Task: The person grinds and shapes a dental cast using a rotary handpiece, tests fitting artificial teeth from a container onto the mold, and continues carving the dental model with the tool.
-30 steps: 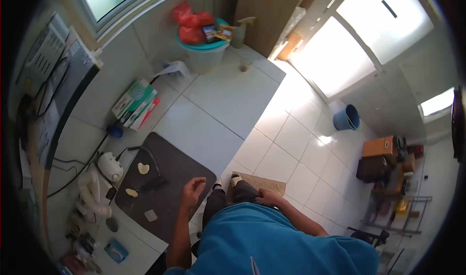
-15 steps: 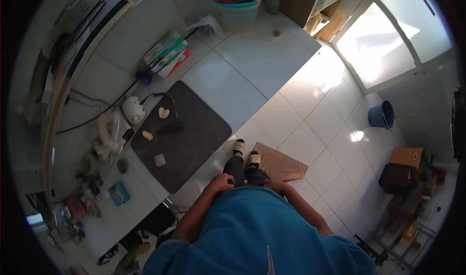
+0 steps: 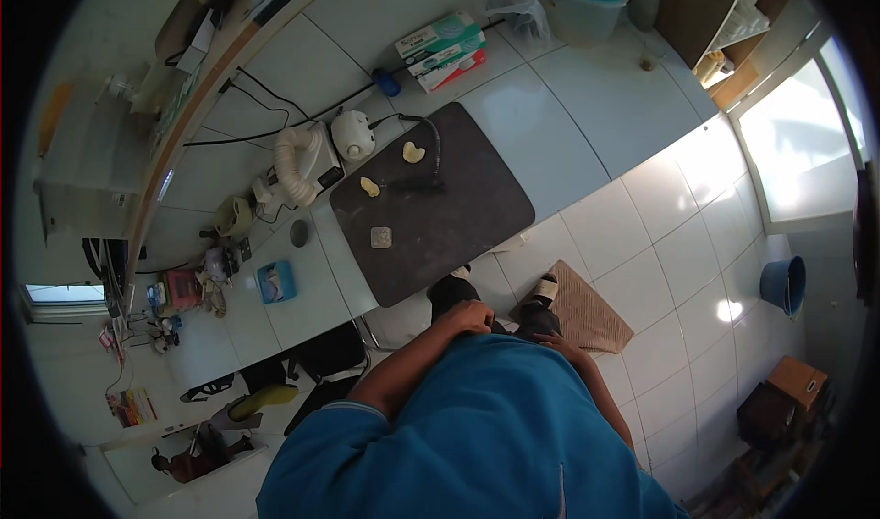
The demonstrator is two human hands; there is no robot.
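The left hand (image 3: 469, 316) rests low at the front of the body, by the dark trousers (image 3: 452, 293) and the hem of the blue shirt (image 3: 495, 409), its fingers curled together; whether they pinch any cloth I cannot tell. The right hand (image 3: 557, 342) lies at the same height over the other leg, partly lost behind the shirt, so its grip cannot be told either. The trousers run down from the hem, between table and brown mat.

To handle the cloth well, a light, even grip on both sides should be enough, with the elbows kept in from the table (image 3: 568, 134). The dark mat (image 3: 467, 221) bears two pale pieces (image 3: 413, 153) and a black tool (image 3: 417, 186) with a coiled cord, best left unbrushed by a sleeve. The right shoe (image 3: 545, 288) touches the brown mat (image 3: 587, 317), so steady footing matters
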